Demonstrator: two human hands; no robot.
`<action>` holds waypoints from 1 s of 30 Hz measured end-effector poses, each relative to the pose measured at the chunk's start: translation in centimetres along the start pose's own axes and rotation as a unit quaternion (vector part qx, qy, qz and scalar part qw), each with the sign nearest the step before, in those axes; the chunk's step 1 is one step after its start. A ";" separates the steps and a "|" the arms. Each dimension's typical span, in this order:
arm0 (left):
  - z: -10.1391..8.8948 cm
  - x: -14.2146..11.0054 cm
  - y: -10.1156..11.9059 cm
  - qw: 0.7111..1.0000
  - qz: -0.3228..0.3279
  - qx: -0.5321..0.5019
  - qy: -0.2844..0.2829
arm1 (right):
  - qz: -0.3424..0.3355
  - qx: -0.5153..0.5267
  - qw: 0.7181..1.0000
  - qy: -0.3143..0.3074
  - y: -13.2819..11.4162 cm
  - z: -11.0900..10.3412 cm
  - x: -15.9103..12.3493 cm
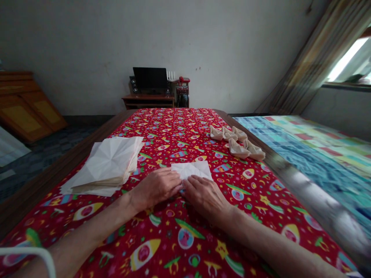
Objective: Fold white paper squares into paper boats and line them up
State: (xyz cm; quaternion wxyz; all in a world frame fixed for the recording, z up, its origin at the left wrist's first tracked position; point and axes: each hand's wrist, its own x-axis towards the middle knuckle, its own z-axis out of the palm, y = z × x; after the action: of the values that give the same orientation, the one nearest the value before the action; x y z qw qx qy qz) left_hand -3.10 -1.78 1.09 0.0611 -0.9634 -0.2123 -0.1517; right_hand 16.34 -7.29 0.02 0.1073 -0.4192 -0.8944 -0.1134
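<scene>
A creased white paper sheet (193,170) lay flat on a red cloth cover printed with rockets and stars (185,216), its near edge partly under both hands. The left hand (156,188) rested against the sheet's lower left corner, and the right hand (205,197) lay across its near edge, the two just beside each other. Each grip was open and flat, with the fingers together, not clamped on anything.

Left of the hands sat a thick stack of folded white paper (108,166), its top sheet scored with radiating creases. Farther along on the right stood a cluster of cream paper boats (238,148). A dark wooden edge (55,170) bordered the cover, and a blue patchwork quilt (315,166) lay beyond it on the right. Against the far wall, a black monitor (150,78) stood on a low wooden desk (147,101).
</scene>
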 end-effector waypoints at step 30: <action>-0.3 -2.6 1.7 0.993 -0.056 -0.041 0.099 | -0.071 0.125 0.989 0.047 3.6 -0.6 -2.7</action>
State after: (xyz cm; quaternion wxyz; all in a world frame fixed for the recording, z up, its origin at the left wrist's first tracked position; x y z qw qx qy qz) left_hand -4.70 -4.40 0.46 0.0340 -0.9321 -0.2524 -0.2577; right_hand 20.86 -7.24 0.20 0.1921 -0.3324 -0.9229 -0.0276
